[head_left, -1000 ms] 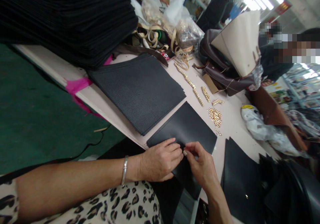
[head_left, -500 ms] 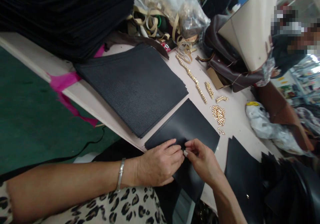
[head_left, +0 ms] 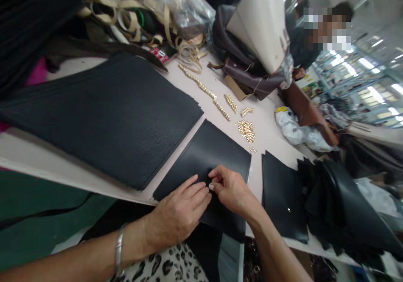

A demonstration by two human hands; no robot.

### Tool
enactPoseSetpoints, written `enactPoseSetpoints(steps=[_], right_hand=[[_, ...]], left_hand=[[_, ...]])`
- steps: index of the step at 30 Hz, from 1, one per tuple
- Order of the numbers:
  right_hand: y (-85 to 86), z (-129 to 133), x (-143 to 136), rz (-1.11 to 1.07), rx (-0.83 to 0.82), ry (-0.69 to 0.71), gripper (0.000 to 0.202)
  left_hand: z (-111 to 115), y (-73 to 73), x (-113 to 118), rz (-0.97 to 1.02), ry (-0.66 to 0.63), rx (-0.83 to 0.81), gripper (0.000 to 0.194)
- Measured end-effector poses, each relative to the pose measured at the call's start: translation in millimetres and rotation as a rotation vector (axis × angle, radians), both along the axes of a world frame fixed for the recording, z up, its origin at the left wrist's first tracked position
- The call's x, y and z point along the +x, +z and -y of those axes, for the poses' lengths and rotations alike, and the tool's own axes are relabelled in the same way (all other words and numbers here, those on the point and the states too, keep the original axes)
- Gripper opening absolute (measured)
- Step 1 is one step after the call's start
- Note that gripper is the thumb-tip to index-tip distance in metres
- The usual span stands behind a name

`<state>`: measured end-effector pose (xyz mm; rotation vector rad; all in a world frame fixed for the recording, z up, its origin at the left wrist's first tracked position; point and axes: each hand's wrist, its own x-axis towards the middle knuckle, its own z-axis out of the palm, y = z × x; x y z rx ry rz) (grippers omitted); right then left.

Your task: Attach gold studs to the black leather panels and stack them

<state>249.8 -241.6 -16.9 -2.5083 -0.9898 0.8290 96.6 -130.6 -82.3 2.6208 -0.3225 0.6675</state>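
A black leather panel (head_left: 217, 141) lies in front of me, over the near edge of the table. My left hand (head_left: 179, 210) rests flat on it, fingers stretched out with the tips close to the right hand. Thumb and fingers of my right hand (head_left: 231, 187) are pinched together near the middle of the panel; whatever is between them is hidden. Beyond the panel is a pile of small gold metal pieces (head_left: 246, 130). Similar pieces form a long row (head_left: 204, 88) and two shorter rows, one at the middle (head_left: 231, 103) and one farther right (head_left: 247, 111).
A big stack of black leather panels (head_left: 126, 118) is on the left. To the right, another black panel (head_left: 280, 198) bears one small gold piece, beside a dark heap (head_left: 330, 193). Brown and cream bags (head_left: 255, 25) and plastic bags crowd the back. A person (head_left: 315, 34) is farther off.
My view has turned to the right, so everything appears shifted left. Both hands keep nearly the same place on the black leather panel, with the right still pinching.
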Motion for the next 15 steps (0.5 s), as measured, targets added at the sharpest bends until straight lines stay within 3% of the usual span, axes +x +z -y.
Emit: enactPoseSetpoints(steps=[4,9,12,15], right_hand=[[-5.1,18,2,-0.05,0.208,-0.149,0.024],[0.4,63,10,0.434,0.272,-0.461,0.029],[-4.2,85,7,0.333,0.326,-0.632,0.037],[-14.9,94,1,0.212,0.423,-0.652,0.036]], left_hand=[[1,-6.6,-1,0.025,0.017,-0.015,0.037],[-3,-7.4,1,0.126,0.037,-0.056,0.058],[-2,-8.5,5,0.231,0.031,-0.009,0.06],[3,-16.4,12,0.367,-0.038,0.112,0.058]])
